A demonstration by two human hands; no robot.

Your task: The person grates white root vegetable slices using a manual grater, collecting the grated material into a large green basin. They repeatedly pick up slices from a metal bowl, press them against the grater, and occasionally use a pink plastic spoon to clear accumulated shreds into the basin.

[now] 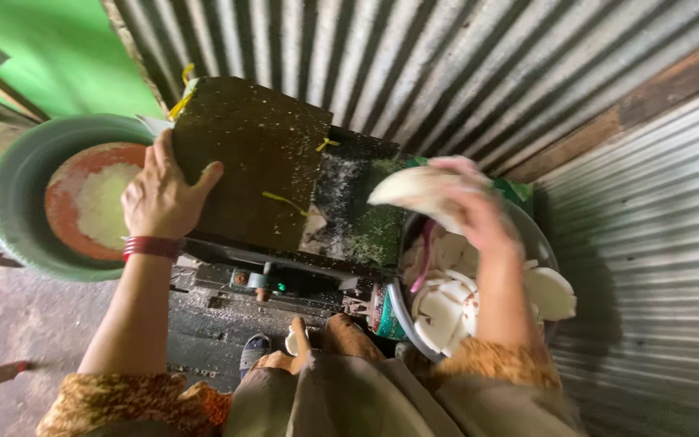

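Note:
My left hand (162,197) rests flat on the left edge of the dark green cover (256,154) of a grating machine, fingers spread, holding nothing. My right hand (472,209) is blurred and grips a white piece of coconut flesh (410,188) above the metal bowl (537,236). The bowl holds several white coconut pieces (446,303) and a pink-handled tool (424,257). White shreds speckle the machine's open top (349,202).
A green basin (10,202) at the left holds an orange bowl of grated white coconut (105,206). Corrugated metal walls (649,243) close in behind and to the right. The machine's dirty base (236,311) sits below; my foot (254,350) shows near it.

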